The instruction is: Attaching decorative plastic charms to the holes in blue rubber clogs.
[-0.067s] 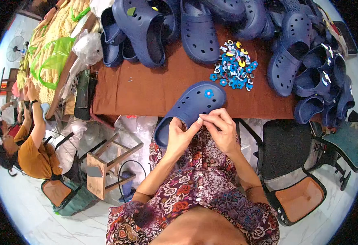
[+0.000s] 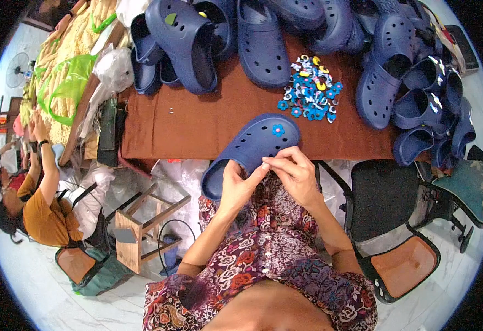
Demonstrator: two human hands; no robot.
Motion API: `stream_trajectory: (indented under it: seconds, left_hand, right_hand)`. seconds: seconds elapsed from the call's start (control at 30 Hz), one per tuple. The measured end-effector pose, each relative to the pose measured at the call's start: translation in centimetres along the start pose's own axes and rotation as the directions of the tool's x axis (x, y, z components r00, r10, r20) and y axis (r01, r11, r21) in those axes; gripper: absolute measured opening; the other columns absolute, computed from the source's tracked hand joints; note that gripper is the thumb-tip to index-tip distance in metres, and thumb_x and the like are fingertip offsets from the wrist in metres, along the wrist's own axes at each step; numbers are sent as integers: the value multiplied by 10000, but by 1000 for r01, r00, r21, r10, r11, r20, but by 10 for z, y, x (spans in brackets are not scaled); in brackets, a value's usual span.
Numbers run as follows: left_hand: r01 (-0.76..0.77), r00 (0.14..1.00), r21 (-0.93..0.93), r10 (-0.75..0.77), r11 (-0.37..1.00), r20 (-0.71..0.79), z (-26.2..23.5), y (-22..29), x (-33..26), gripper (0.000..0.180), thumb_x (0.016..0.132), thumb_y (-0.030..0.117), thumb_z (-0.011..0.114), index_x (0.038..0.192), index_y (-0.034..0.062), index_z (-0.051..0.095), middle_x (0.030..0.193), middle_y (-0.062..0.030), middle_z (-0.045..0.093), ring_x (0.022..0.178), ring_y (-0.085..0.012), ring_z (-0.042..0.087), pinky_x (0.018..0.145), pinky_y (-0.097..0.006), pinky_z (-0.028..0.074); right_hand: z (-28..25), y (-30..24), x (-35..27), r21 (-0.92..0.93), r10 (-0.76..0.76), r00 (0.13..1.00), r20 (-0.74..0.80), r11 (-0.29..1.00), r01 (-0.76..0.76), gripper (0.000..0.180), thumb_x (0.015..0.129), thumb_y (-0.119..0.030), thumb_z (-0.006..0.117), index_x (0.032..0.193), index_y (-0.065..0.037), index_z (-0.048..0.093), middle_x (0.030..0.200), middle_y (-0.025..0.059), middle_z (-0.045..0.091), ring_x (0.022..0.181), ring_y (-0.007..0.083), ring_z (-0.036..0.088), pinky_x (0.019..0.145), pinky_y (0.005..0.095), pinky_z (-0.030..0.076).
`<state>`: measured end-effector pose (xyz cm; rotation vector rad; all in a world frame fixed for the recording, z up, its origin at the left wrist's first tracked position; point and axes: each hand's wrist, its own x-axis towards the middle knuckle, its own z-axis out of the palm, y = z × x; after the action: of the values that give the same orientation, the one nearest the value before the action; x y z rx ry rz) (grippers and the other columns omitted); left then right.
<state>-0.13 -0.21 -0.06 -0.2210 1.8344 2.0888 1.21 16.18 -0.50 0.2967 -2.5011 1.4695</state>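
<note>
Both hands, left (image 2: pixel 236 185) and right (image 2: pixel 295 172), grip closed on blue clog (image 2: pixel 252 148) overhanging brown surface (image 2: pixel 197 124) near edge; bare cloth beyond

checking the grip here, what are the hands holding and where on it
Both the left hand and right hand hold one navy blue foam clog at its heel-end rim, fingertips meeting there.

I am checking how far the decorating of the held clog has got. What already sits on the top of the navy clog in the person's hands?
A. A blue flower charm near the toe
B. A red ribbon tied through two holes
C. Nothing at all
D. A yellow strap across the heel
A: a small blue flower charm sits in a hole near the toe of the navy clog, which the left hand and right hand hold at its opening.
</note>
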Motion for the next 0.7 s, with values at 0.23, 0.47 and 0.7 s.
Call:
stream_trajectory:
  seconds: [0.23,0.47,0.7]
  left_hand:
    - [-88,995,1,87,996,44,-2,-4,1,356,851,67,708,1136,-74,547,1088,-117,660,985,-157,624,872,-294,493]
    - [-70,998,101,70,992,7,-4,-8,5,328,833,49,712,1109,-66,578,1072,-119,668,973,-165,636,859,-301,504]
    - [-95,993,113,102,989,-58,-5,-5,10,288,941,164,589,1124,-59,579,1060,-98,656,952,-153,602,872,-306,466]
  right_hand:
    - [-9,9,10,-59,-161,985,57,985,164,308,711,17,691,969,-142,743,859,43,593,769,208,613,649,322,524]
    - [-5,10,12,-53,-149,987,64,987,152,284,724,11,687,962,-136,733,881,39,599,776,221,614,662,333,523]
    - [-22,26,1,-51,77,975,-207,995,-89,169,819,-24,701,977,-83,715,896,86,621,810,224,636,710,323,517]
